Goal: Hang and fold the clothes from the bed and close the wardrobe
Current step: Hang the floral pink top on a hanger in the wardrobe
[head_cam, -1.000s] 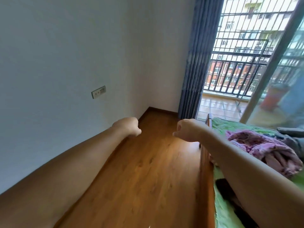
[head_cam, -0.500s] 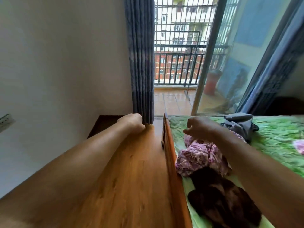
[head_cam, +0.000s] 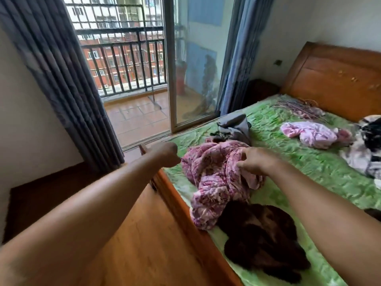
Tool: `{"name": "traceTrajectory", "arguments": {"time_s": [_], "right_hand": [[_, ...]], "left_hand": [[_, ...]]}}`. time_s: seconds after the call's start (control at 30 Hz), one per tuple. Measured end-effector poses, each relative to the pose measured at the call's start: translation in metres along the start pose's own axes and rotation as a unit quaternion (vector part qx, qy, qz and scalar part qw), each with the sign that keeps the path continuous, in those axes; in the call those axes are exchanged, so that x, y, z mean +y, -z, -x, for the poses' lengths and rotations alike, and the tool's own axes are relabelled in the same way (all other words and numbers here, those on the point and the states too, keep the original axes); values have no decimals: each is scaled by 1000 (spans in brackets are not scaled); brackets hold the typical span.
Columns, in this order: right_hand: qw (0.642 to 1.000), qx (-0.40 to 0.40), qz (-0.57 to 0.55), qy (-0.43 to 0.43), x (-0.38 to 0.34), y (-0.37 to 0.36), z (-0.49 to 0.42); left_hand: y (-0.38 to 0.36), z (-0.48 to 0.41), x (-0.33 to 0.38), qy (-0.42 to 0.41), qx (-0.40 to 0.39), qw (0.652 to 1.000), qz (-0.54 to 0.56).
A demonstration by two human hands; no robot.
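Right hand (head_cam: 255, 159): fingers curled down into the top of the pink floral garment (head_cam: 214, 182), pinching a fold of it. The fingertips are buried in the cloth. Left hand (head_cam: 168, 154): closed into a fist against that garment's left edge. Its fingers are turned away, so I cannot tell if it holds any cloth. The floral garment lies crumpled on the green sheet (head_cam: 309, 174), close to the wooden side rail (head_cam: 185, 215), and its lower end touches a dark brown garment (head_cam: 261, 242) whose shape is hard to make out. A grey garment (head_cam: 235, 124) sits just beyond, near the bed's far edge. A pale pink garment (head_cam: 309, 134) lies well apart, toward the headboard (head_cam: 334, 79). Beside it, a black-and-white garment (head_cam: 365, 145) is cut off by the frame's right side. A thin purplish tangle (head_cam: 299, 108) near the headboard is too blurred to identify. Both forearms run out of the frame at the bottom. Left of the rail, a strip of wooden floor (head_cam: 134, 244) runs to the dark curtain (head_cam: 61, 79) and the glass door (head_cam: 195, 69).
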State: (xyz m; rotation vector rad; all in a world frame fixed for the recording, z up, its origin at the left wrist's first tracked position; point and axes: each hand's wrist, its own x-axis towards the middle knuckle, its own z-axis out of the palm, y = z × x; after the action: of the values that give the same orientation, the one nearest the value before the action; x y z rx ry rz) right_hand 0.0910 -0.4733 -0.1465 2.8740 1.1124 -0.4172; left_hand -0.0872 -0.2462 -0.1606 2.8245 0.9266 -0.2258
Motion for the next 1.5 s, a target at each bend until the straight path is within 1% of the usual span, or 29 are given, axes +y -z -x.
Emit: {"name": "traceTrajectory", "arguments": {"time_s": [0.17,0.37,0.47,0.6,0.8,0.9,1.1,1.3,1.4,1.5], "right_hand": [[995,-38,-30,-90,19,-13,-30],[986,-59,-51,-150,55,-44,-80],[982,-77,-60,-164,74,-63,-119],[977,-98,-73,-174,92,-80,-167],[974,-120,-70,-177,100,-97,-212],[971,-134,-78,-180,104,-112,-231],[962,-145,-102,-209,110,-141,-265],[956,-150,-101,-229,138,-171,-309],[956,-139,-88,-243,162,-184,-335],[960,-130,-82,-233,181,-197,-363]], "left_hand": [[-13,-72,9,-79,-27,996,-34],[-39,-156,44,-150,-61,985,-56],[-58,-197,60,-161,-77,981,-71],[-76,-246,73,-172,-111,977,-66],[-95,-296,89,-184,-145,966,-112],[-109,-321,103,-202,-174,959,-96],[-151,-363,135,-265,-198,942,-63],[-214,-383,166,-277,-254,926,-38],[-247,-392,182,-280,-256,925,-32],[-277,-398,198,-303,-249,920,-21]]}}
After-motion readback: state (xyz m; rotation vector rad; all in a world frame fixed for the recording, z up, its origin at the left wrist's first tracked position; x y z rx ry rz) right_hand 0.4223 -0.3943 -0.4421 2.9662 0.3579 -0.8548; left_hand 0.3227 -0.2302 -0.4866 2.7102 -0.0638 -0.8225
